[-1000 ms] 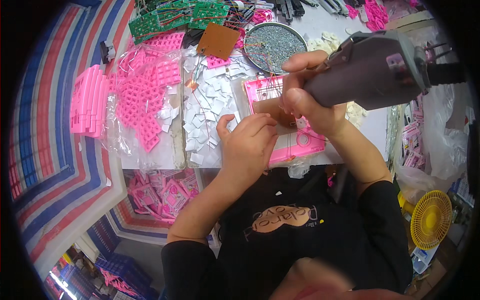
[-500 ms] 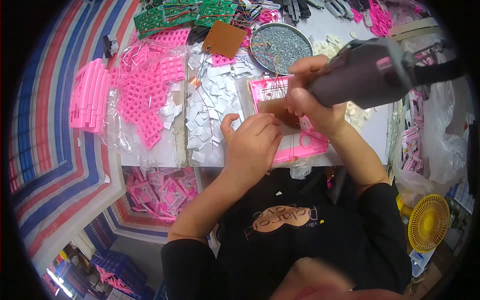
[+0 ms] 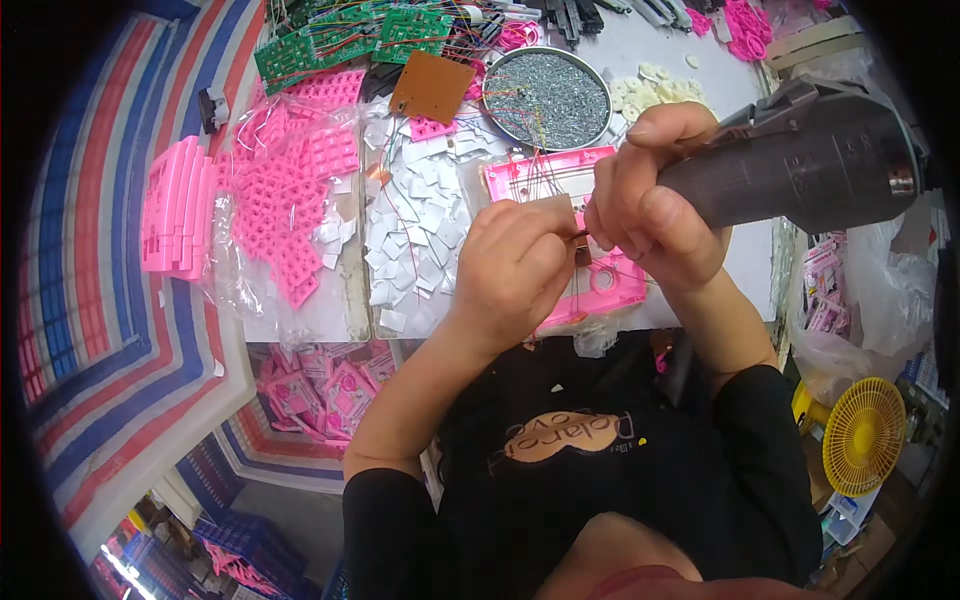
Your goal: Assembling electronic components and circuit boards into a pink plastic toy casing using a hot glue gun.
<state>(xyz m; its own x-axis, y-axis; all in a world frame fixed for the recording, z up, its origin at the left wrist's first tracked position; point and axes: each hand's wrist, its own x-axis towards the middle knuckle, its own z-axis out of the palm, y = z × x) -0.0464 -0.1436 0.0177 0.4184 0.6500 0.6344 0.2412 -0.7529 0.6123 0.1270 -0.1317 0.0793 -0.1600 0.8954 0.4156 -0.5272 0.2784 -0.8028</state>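
White tbl (image 3: 650,52): dark power tool (image 3: 800,155) now further right, R fingers (image 3: 672,122) wrapped round it; L fingers (image 3: 545,255) curled, hold unclear.

Crosses the near edge of the table (image 3: 752,262) with left forearm (image 3: 405,405) and right forearm (image 3: 725,325). Holds left hand (image 3: 515,268) back-up, curled inward, just beside right hand (image 3: 672,228), which is bent into a firm grip.
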